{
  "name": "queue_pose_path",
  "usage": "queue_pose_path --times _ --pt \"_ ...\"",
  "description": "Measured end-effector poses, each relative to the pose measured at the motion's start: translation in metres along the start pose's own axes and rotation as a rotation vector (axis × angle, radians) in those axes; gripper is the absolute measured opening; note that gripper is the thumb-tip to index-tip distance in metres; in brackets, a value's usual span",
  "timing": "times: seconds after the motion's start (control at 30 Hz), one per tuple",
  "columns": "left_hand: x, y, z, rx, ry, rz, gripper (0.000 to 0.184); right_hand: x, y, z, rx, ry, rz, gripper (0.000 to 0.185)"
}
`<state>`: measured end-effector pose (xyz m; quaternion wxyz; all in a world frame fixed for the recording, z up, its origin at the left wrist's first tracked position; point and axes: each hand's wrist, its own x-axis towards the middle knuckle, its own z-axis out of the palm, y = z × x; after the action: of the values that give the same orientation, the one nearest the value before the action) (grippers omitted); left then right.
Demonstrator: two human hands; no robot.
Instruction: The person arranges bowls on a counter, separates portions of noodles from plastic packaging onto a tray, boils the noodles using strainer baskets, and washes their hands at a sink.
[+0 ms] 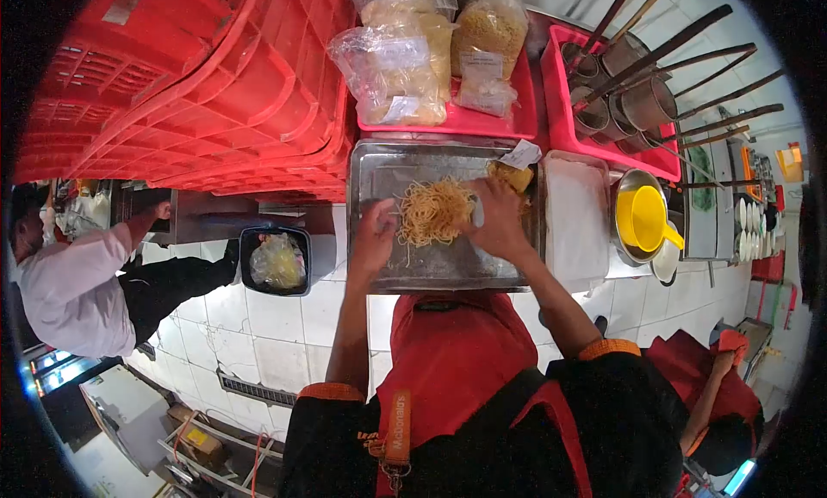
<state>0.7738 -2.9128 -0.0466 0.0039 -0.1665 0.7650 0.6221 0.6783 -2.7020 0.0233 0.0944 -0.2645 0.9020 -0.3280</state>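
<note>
A loose heap of yellow noodles (435,212) lies on a metal tray (448,270). My left hand (376,231) is at the heap's left edge, its fingers curled near the strands; whether it grips any is unclear. My right hand (498,218) touches the heap's right side, fingers spread over it. Behind my right hand, at the tray's upper right corner, a bag of noodles (514,177) with a white label is partly hidden.
Bagged noodles (405,63) fill a pink tray (524,102) behind. Red crates (284,93) stand left. Strainers (648,102), a white container (575,218) and a yellow colander (648,218) are right. A bin (276,261) stands lower left. Two people are nearby, one each side.
</note>
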Motion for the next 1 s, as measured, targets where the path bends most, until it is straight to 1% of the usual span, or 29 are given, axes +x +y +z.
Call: queue_pose_path --times 0.03,0.07,0.13,0.17,0.23,0.27,0.33,0.37,0.43,0.47,0.53,0.57,0.63,0.67,0.73,0.77,0.83,0.87,0.9,0.93,0.97,1.0 --pt "-0.001 -0.002 0.008 0.012 0.058 -0.070 0.033 -0.002 0.003 0.010 -0.039 0.024 0.002 0.053" --pt "-0.001 -0.003 0.016 0.014 0.056 -0.072 0.033 -0.001 0.009 0.024 -0.037 0.023 0.005 0.053" --pt "0.000 0.011 0.029 -0.192 0.015 -0.146 0.038 0.004 0.010 0.041 -0.376 -0.021 -0.169 0.068" --pt "-0.004 0.020 0.028 -0.193 0.015 -0.147 0.038 0.001 0.008 0.036 -0.376 -0.022 -0.169 0.068" --pt "-0.009 0.047 0.020 -0.654 -0.013 -0.295 0.045 0.004 -0.013 0.008 0.059 0.001 -0.212 0.071" --pt "-0.008 0.049 0.019 -0.655 -0.013 -0.296 0.045 0.006 -0.007 0.009 0.059 0.000 -0.212 0.071" --pt "-0.009 0.048 0.017 -0.439 -0.022 -0.222 0.054 0.006 0.009 0.017 -0.054 0.006 -0.173 0.072" --pt "-0.007 0.042 0.018 -0.439 -0.028 -0.218 0.054 0.003 0.013 0.022 -0.057 0.013 -0.171 0.072" --pt "-0.001 0.032 0.023 -0.341 0.002 -0.238 0.055 -0.002 0.015 0.027 -0.138 -0.024 -0.170 0.071" --pt "-0.002 0.026 0.028 -0.341 -0.003 -0.240 0.055 -0.002 0.022 0.034 -0.138 -0.024 -0.164 0.071" --pt "-0.002 0.037 0.034 -0.467 0.000 -0.308 0.057 0.002 0.025 0.043 -0.102 -0.158 -0.139 0.082" --pt "0.001 0.043 0.028 -0.468 0.003 -0.299 0.057 0.005 0.028 0.041 -0.104 -0.153 -0.146 0.082" --pt "-0.005 0.063 0.016 -0.495 -0.069 -0.358 0.050 -0.003 0.012 0.023 0.048 -0.186 -0.152 0.092" --pt "-0.005 0.055 0.017 -0.493 -0.074 -0.364 0.050 -0.009 0.013 0.024 0.052 -0.186 -0.144 0.092" --pt "0.007 0.036 0.021 -0.095 0.160 0.095 0.051 -0.013 0.019 0.029 0.136 0.033 -0.149 0.092" --pt "0.012 0.032 0.027 -0.093 0.161 0.101 0.051 -0.013 0.017 0.037 0.136 0.038 -0.154 0.092" --pt "0.017 0.032 0.051 -0.661 0.062 -0.069 0.059 -0.013 0.013 0.059 0.187 0.065 -0.227 0.093" --pt "0.019 0.025 0.061 -0.661 0.062 -0.065 0.059 -0.008 0.018 0.073 0.186 0.067 -0.230 0.093" --pt "0.022 0.011 0.071 -0.684 0.089 -0.117 0.059 0.001 0.027 0.089 0.204 0.054 -0.274 0.096" --pt "0.022 0.013 0.075 -0.708 0.115 -0.174 0.058 0.005 0.029 0.094 0.221 0.039 -0.315 0.099" --pt "0.020 0.011 0.065 -0.583 0.065 -0.139 0.055 0.003 0.035 0.095 0.220 0.042 -0.312 0.099" --pt "0.019 0.015 0.059 -0.526 0.055 -0.117 0.054 0.003 0.037 0.091 0.126 0.041 -0.334 0.095"
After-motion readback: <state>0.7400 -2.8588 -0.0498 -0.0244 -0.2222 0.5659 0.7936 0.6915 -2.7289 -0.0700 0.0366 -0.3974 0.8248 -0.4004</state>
